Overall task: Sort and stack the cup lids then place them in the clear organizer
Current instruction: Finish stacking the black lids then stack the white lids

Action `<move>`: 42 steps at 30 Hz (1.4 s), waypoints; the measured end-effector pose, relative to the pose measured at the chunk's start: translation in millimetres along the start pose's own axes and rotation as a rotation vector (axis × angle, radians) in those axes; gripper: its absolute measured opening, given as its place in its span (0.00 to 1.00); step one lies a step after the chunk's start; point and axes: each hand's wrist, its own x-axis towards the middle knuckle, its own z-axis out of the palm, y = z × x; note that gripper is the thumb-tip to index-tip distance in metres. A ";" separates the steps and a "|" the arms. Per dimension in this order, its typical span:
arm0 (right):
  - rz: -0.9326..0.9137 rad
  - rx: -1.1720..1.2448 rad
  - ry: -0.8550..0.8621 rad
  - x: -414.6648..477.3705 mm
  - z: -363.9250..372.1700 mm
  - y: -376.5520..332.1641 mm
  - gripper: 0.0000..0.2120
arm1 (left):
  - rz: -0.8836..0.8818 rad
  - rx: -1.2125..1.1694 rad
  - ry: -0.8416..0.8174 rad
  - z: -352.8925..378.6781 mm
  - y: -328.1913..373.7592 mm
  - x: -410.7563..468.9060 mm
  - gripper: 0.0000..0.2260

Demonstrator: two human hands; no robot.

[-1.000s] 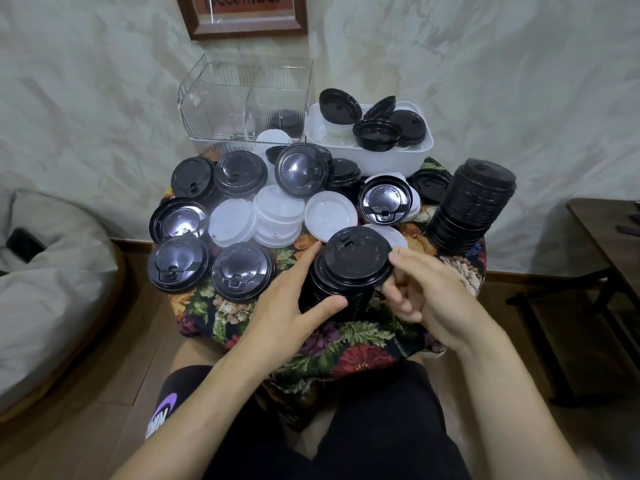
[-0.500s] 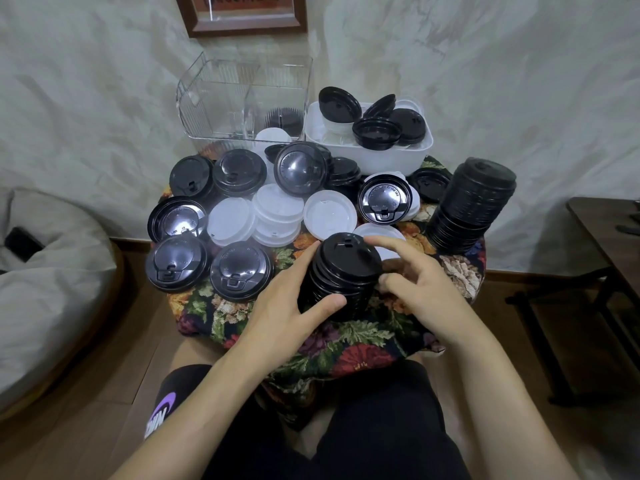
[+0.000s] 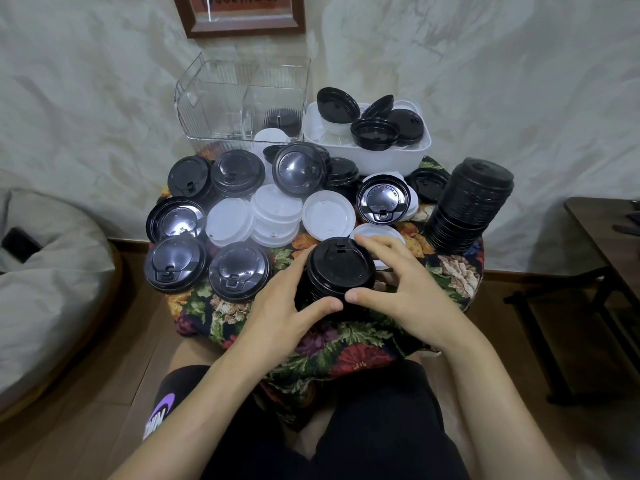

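Our left hand curls round the left side of the black lid stack, which stands well in front of the clear organizer. Our right hand cups its right side. The stack is probably light, slick and loosely nested, so we'd squeeze it low from both sides.

**Black and white lids on a flowered cloth**

The cloth carries a dense floral pattern: red, orange and cream blooms, green leaves, dark ground. At its six o'clock edge stands a black lid stack; at three o'clock, a taller black stack. Translucent white lids cluster at centre. At twelve o'clock, the organizer is colourless and ribbed, the tub white.
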 end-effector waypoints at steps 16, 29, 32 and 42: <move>0.022 -0.108 -0.059 2.4 -2.2 0.2 0.37 | -0.075 0.041 -0.041 3.0 -11.5 0.7 0.43; 0.067 -0.211 -0.001 5.2 1.8 -5.6 0.42 | -0.061 0.066 -0.009 5.7 -14.4 0.8 0.48; 0.077 -0.208 0.013 4.8 3.6 -3.3 0.45 | -0.046 0.073 -0.050 3.9 -12.9 0.0 0.47; 0.099 -0.229 0.001 4.6 3.1 -8.2 0.41 | -0.043 0.155 -0.050 2.6 -15.3 -0.6 0.44</move>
